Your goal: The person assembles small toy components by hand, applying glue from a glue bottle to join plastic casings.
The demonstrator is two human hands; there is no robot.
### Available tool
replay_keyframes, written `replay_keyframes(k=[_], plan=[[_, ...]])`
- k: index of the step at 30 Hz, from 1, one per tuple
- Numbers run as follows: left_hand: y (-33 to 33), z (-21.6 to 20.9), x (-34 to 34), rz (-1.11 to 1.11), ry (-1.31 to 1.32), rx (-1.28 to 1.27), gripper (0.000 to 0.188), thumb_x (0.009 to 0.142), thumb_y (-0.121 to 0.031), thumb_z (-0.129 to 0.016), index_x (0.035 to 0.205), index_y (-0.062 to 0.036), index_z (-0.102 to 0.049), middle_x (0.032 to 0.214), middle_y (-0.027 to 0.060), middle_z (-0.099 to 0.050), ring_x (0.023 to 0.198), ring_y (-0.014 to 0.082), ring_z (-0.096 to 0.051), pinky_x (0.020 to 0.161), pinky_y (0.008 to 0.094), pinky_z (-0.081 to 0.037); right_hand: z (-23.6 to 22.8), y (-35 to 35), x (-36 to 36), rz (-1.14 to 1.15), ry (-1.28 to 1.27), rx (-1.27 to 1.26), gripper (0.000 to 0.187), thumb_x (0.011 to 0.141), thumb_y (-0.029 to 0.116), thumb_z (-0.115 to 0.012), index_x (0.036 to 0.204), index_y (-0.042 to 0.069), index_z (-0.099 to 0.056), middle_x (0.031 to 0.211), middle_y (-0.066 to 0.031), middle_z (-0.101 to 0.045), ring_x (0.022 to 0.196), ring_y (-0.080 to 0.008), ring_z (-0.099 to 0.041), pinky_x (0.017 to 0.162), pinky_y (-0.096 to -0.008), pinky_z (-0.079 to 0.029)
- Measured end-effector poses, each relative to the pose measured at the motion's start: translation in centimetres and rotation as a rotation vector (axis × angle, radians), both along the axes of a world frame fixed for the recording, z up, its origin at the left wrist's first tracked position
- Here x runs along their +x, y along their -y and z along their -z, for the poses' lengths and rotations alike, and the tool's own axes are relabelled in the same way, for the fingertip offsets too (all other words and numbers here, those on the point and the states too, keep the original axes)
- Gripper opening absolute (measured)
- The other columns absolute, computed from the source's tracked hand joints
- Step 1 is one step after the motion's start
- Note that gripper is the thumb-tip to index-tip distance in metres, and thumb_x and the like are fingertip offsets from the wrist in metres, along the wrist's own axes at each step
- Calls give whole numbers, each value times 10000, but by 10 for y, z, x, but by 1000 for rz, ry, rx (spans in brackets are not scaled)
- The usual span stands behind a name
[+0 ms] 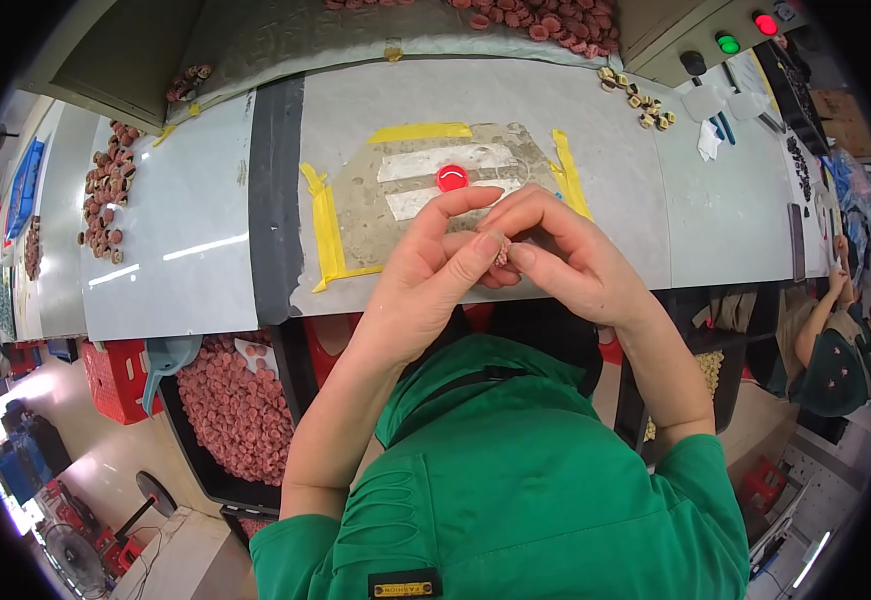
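Observation:
Between the thumbs and fingertips of both my hands is a small pink piece with a bumpy surface (502, 252). My left hand (426, 270) pinches it from one side, my right hand (581, 265) from the other. Fingers cover most of it, so its full shape is hidden. Just beyond my fingertips, a round red disc with a white curved mark (452, 178) lies on a worn grey work patch (356, 225), edged with strips of yellow tape (328, 235).
Pink cup-shaped pieces (546, 20) are heaped at the back. Brownish pieces (106, 190) lie at left, cream-and-dark ones (646, 108) at back right. Below the table's left side stands a black bin of pink pieces (236, 410). A person (826, 340) sits at far right.

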State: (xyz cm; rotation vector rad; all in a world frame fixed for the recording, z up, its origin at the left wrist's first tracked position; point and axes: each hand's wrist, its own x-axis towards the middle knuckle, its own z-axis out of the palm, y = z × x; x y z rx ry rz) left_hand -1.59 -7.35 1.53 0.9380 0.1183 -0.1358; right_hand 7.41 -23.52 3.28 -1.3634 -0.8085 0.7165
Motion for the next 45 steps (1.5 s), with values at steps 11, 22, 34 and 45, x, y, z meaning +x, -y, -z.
replay_keyframes(k=[11,22,34,45], plan=[[-129,-20,-2,-415,-13,1527,222,905,-93,-568,1119,-44,-604,1051,93,-610,865,165,-594,773,274,-480,-1,41,81,532,665,-332,158,896,90,-562,1027,32,-628,975,-90,-598,871,-221,-594,755,-294,-480],[-186,-15,55,-486,378,2018,250,865,-95,-601,1108,-38,-620,1168,148,-594,1091,320,-552,945,390,-420,21,51,154,617,1242,-472,164,795,48,-639,953,36,-600,913,-115,-595,845,-319,-575,760,-387,-470],[-63,5,210,-262,396,1646,312,847,-210,-636,1118,-61,-598,984,158,-624,835,276,-620,756,343,-498,-1,39,99,480,727,-592,130,872,82,-590,960,0,-638,911,-132,-610,807,-289,-594,731,-345,-484],[-52,-27,33,-187,74,639,266,858,-6,-647,1116,14,-586,942,6,-583,860,55,-550,783,191,-470,-4,48,93,321,887,-516,150,884,52,-569,1023,36,-623,955,-110,-604,862,-275,-595,759,-335,-487]])
